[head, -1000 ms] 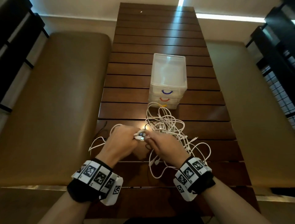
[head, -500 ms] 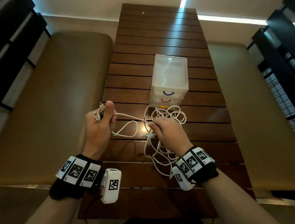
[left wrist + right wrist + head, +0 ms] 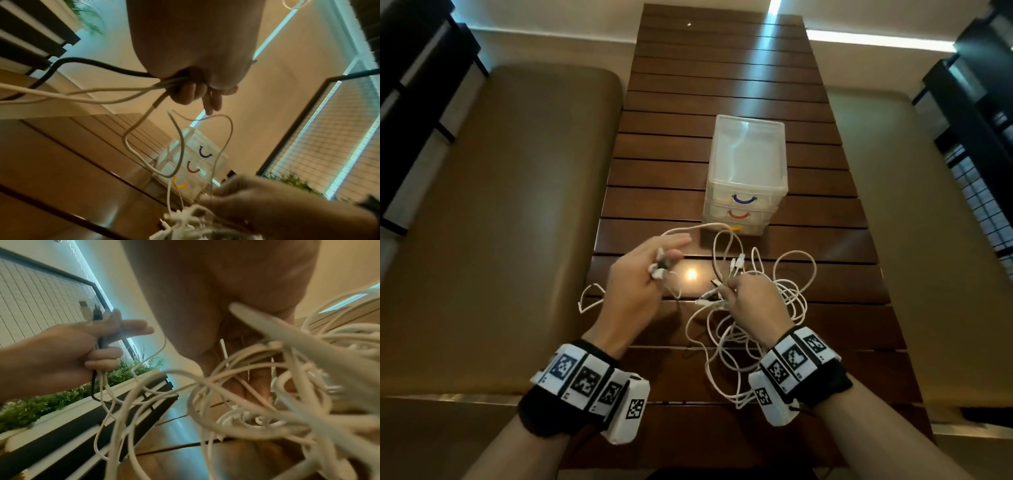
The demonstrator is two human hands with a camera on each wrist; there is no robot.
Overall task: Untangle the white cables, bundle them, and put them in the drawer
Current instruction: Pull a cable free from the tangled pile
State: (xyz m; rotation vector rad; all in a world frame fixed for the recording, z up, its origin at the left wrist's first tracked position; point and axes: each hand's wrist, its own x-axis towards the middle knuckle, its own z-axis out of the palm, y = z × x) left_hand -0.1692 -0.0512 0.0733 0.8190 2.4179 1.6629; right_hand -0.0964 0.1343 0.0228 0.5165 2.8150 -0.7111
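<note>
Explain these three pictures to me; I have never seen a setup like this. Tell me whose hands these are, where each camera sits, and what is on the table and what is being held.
No machine here: a person works with bare hands, wearing patterned wristbands. One camera sits on the head, looking down; one on each wrist, looking along the fingers. On the slatted wooden table stands a clear drawer unit with blue, red and yellow handles. The left hand grips a few cable ends, plugs sticking up. The right hand holds the tangled white cables, which spill onto the table.
</note>
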